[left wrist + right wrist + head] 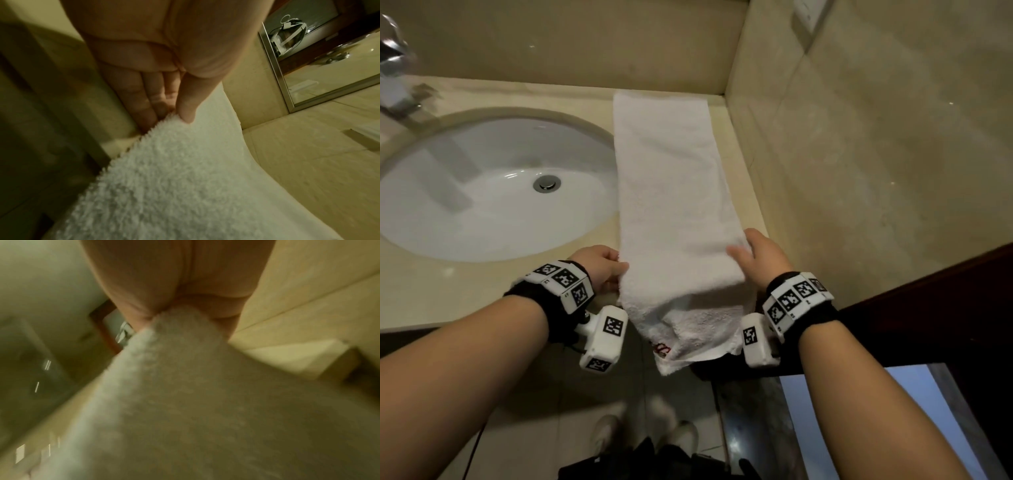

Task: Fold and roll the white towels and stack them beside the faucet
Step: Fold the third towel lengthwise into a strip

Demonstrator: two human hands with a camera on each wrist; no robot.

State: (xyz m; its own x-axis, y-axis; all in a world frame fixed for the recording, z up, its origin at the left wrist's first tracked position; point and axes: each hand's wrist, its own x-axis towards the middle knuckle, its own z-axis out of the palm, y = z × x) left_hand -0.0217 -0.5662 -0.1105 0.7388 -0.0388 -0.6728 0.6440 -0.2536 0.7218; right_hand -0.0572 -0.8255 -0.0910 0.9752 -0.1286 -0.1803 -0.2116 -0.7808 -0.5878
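The long white terry towel (pixel 671 178) lies lengthwise on the beige stone counter (pixel 482 284) right of the sink, its near end overhanging. The left hand (pixel 602 265) and right hand (pixel 763 257) each pinch a side edge; lift both evenly so the fold lands square

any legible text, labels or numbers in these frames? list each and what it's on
No text can be read.
Red embroidery on the white towel, near its hanging end: partly folded under, illegible.
Black-and-white square markers on the wrist bands: patterns; small characters beside them are too small to read.
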